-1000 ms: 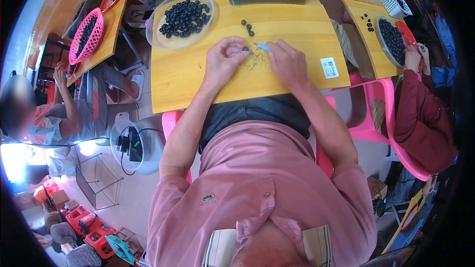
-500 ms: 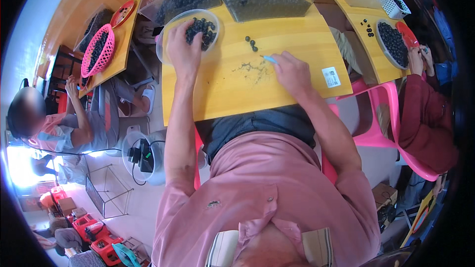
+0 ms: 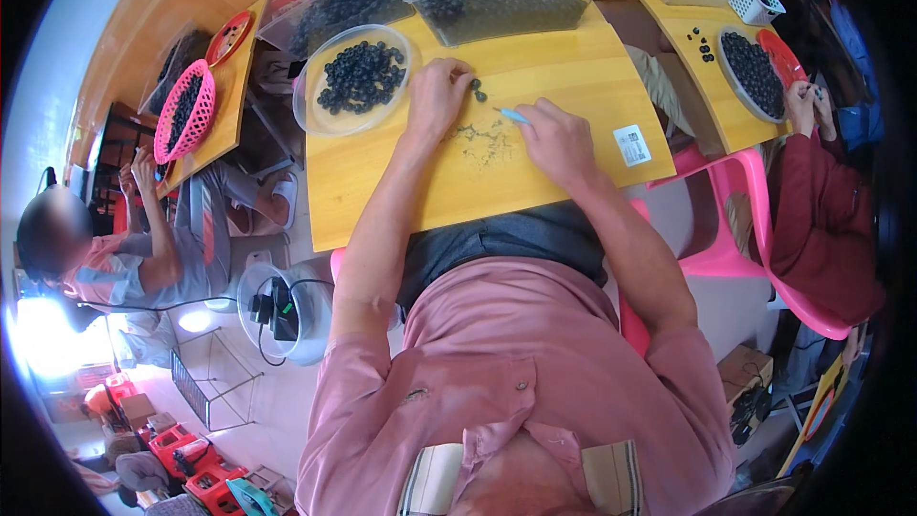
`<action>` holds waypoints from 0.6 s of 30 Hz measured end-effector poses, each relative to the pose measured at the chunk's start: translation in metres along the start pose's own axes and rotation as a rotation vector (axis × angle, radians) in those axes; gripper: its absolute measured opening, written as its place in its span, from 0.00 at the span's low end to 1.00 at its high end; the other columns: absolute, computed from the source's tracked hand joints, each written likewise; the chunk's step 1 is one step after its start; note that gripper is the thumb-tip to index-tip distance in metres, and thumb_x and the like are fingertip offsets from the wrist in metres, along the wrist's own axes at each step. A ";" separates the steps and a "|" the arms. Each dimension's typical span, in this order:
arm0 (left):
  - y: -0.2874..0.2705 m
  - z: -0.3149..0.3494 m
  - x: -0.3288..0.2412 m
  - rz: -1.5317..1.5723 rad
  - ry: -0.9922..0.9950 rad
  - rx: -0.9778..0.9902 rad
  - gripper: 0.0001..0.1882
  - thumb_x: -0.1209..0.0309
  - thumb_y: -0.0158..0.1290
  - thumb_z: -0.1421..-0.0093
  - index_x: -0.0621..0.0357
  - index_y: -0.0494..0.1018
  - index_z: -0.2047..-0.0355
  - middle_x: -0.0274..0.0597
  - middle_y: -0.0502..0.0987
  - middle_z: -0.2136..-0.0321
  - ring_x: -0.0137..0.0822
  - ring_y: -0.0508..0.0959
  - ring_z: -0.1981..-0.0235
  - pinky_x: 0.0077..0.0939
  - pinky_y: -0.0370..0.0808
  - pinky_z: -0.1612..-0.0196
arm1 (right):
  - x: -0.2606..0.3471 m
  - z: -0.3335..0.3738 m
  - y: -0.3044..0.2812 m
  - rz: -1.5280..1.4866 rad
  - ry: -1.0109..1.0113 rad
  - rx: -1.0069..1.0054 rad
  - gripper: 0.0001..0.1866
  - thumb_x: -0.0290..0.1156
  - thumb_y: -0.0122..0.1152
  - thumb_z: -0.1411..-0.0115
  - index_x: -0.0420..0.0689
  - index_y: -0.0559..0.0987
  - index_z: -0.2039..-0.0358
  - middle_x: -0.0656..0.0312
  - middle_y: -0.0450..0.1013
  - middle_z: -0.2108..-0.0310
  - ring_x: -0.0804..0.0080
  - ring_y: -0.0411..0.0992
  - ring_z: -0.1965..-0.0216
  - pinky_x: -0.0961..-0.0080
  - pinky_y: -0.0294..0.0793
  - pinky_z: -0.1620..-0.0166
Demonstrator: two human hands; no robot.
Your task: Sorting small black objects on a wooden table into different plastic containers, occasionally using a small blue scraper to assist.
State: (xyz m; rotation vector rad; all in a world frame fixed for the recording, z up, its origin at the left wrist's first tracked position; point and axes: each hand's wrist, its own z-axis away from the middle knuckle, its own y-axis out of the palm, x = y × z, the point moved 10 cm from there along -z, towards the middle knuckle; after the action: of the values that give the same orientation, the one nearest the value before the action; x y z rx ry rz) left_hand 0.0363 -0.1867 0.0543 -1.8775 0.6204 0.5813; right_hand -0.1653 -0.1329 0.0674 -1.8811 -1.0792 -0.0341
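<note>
My left hand [image 3: 438, 98] is at the middle of the yellow table, its fingers closed together beside two small dark round balls [image 3: 479, 94]. Whatever is between those fingertips is hidden. A slim light-blue tool like a pen [image 3: 513, 116] is gripped in my right hand [image 3: 558, 145], its thin tip pointing left. Below the tip, fine dark crumbs [image 3: 485, 144] lie scattered on the wood. Left of my left hand, a round clear tub [image 3: 307, 100] holds many more dark balls [image 3: 361, 76].
Two clear bins, one at the back [image 3: 506, 31] and one at back left [image 3: 334, 24], hold dark balls. A white label [image 3: 631, 146] is stuck on the table's right side. At side tables, one person sits left by a pink basket [image 3: 198, 115], another right on a pink chair [image 3: 735, 220].
My left hand has left the tub and come right to the small balls, covering one of the three. My right hand keeps the blue tool in about the same place.
</note>
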 end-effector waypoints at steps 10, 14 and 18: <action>-0.029 0.050 0.005 0.287 -0.148 -0.073 0.10 0.78 0.63 0.39 0.65 0.85 0.57 0.42 0.85 0.60 0.29 0.84 0.63 0.24 0.81 0.57 | 0.000 0.001 0.000 -0.026 0.002 0.011 0.07 0.29 0.67 0.39 0.46 0.86 0.59 0.56 0.77 0.68 0.50 0.79 0.68 0.58 0.79 0.65; -0.025 0.079 -0.006 0.331 -0.117 0.016 0.11 0.80 0.63 0.39 0.66 0.84 0.55 0.39 0.80 0.58 0.27 0.81 0.63 0.21 0.79 0.56 | 0.003 0.001 0.004 -0.007 -0.003 0.039 0.07 0.28 0.67 0.39 0.46 0.86 0.59 0.56 0.77 0.69 0.51 0.79 0.68 0.59 0.79 0.65; -0.006 0.102 0.009 0.643 -0.328 -0.001 0.10 0.78 0.66 0.40 0.64 0.84 0.57 0.40 0.82 0.62 0.29 0.81 0.63 0.23 0.79 0.56 | 0.011 0.002 0.005 -0.016 -0.047 0.011 0.07 0.28 0.68 0.39 0.46 0.86 0.59 0.57 0.77 0.69 0.53 0.79 0.70 0.60 0.79 0.67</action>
State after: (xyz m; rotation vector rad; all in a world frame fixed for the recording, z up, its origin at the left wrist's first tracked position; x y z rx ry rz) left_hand 0.0357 -0.0910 0.0164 -1.5131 1.0024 1.2724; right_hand -0.1560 -0.1252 0.0670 -1.8715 -1.1240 0.0074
